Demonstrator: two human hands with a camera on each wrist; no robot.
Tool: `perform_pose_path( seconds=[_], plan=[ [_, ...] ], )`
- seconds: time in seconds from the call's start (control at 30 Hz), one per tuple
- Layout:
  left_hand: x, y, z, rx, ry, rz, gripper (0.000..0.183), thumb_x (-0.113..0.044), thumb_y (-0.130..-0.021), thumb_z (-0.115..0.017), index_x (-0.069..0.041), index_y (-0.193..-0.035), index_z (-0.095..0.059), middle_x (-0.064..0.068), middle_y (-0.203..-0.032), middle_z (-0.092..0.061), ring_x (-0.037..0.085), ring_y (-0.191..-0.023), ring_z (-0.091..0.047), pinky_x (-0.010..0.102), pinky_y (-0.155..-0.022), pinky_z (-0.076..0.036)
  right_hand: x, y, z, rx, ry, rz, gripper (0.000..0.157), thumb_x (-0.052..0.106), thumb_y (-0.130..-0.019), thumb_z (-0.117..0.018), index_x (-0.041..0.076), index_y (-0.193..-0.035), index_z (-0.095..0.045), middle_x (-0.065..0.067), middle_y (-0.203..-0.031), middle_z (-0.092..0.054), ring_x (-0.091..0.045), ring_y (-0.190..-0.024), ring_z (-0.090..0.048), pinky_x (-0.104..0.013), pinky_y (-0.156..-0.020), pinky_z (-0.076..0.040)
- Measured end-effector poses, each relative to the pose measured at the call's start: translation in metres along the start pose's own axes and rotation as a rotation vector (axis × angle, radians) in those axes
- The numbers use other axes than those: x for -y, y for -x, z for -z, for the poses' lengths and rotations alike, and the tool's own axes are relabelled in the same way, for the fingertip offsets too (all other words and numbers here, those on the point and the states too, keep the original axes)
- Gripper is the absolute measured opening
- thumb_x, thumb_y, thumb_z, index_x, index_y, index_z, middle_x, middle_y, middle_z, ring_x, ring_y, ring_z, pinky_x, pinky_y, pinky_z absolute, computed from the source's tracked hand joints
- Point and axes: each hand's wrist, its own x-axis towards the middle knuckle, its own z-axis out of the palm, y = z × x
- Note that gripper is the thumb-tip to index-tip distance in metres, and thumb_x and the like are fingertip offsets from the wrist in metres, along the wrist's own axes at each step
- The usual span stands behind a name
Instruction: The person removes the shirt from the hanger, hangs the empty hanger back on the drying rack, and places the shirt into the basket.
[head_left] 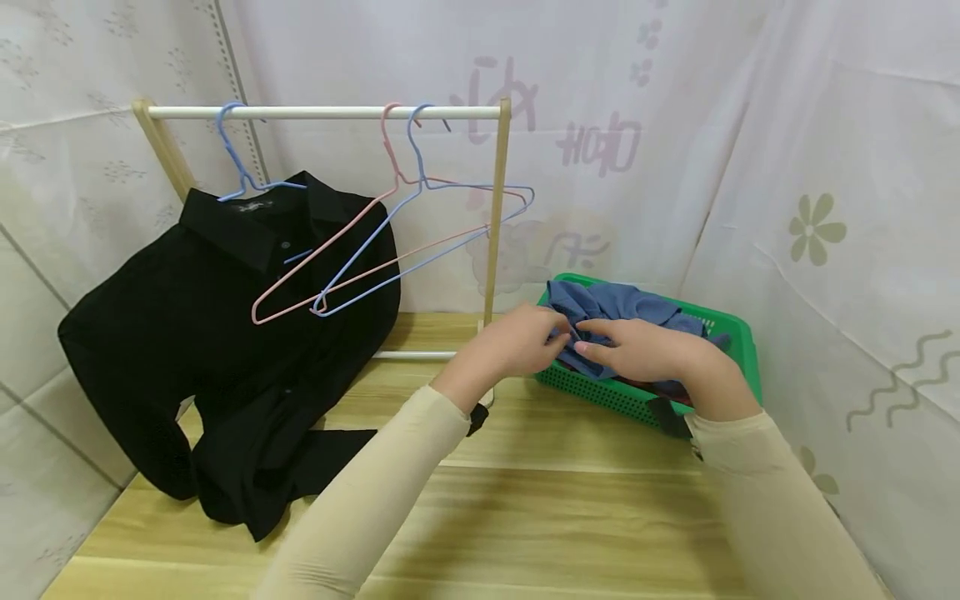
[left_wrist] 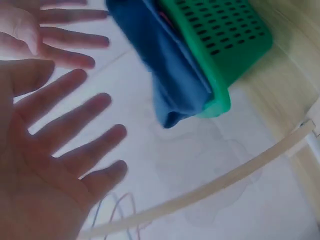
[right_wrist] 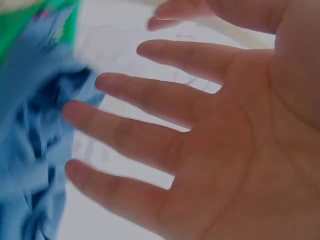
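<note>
Both hands are over the near left part of a green plastic basket, close together. My left hand has its fingers spread and holds nothing, as the left wrist view shows. My right hand is likewise spread with bare palm in the right wrist view. Nearest to both is a crumpled blue cloth garment heaped in the basket; in the left wrist view a fold of this blue garment hangs over the rim. Whether any fingertip touches it I cannot tell. Darker cloth shows beneath.
Left of the basket stands a clothes rack with a white rail and wooden posts. A black shirt hangs from it on a blue hanger. A pink hanger and another blue hanger hang bare. Printed cloth walls surround the wooden tabletop.
</note>
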Motion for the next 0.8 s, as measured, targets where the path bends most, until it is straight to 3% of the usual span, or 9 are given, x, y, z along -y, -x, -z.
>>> perform_pose_path(
  seconds=[0.17, 0.3, 0.4, 0.6, 0.8],
  plan=[
    [0.001, 0.045, 0.000, -0.135, 0.037, 0.088, 0.033, -0.028, -0.114, -0.052, -0.013, -0.135, -0.071, 0.003, -0.133, -0.074, 0.022, -0.126, -0.067, 0.037, -0.106, -0.056, 0.013, 0.012, -0.029, -0.133, -0.257, 0.116, 0.068, 0.052, -0.113, -0.043, 0.013, -0.168, -0.032, -0.020, -0.163, -0.049, -0.042, -0.146, -0.054, -0.061, -0.111, -0.050],
    [0.007, 0.080, -0.009, -0.245, 0.127, 0.190, 0.035, -0.028, -0.112, -0.055, -0.009, -0.138, -0.069, 0.008, -0.141, -0.071, 0.031, -0.139, -0.060, 0.047, -0.120, -0.046, 0.019, 0.011, -0.055, -0.210, -0.492, 0.206, 0.064, 0.049, -0.113, -0.048, 0.017, -0.167, -0.034, -0.012, -0.171, -0.040, -0.039, -0.155, -0.044, -0.063, -0.119, -0.042],
    [0.015, 0.102, -0.019, -0.339, 0.192, 0.242, 0.035, -0.026, -0.110, -0.060, -0.006, -0.137, -0.068, 0.012, -0.141, -0.070, 0.036, -0.140, -0.060, 0.052, -0.122, -0.043, 0.023, 0.007, -0.072, -0.259, -0.622, 0.232, 0.063, 0.044, -0.113, -0.051, 0.018, -0.167, -0.033, -0.011, -0.172, -0.038, -0.040, -0.157, -0.040, -0.064, -0.122, -0.038],
    [0.024, 0.134, -0.033, -0.507, 0.335, 0.375, 0.036, -0.026, -0.109, -0.061, -0.009, -0.141, -0.066, 0.011, -0.146, -0.067, 0.035, -0.142, -0.059, 0.054, -0.118, -0.048, 0.033, -0.002, -0.095, -0.316, -0.718, 0.212, 0.063, 0.042, -0.112, -0.053, 0.019, -0.167, -0.033, -0.014, -0.170, -0.040, -0.040, -0.153, -0.046, -0.062, -0.120, -0.042],
    [0.034, 0.144, -0.037, -0.600, 0.365, 0.440, 0.035, -0.025, -0.108, -0.063, -0.011, -0.140, -0.066, 0.012, -0.147, -0.067, 0.035, -0.142, -0.059, 0.055, -0.117, -0.049, 0.042, -0.015, -0.113, -0.366, -0.755, 0.215, 0.059, 0.038, -0.112, -0.054, 0.017, -0.165, -0.037, -0.013, -0.168, -0.042, -0.039, -0.147, -0.053, -0.060, -0.116, -0.047]
  ],
)
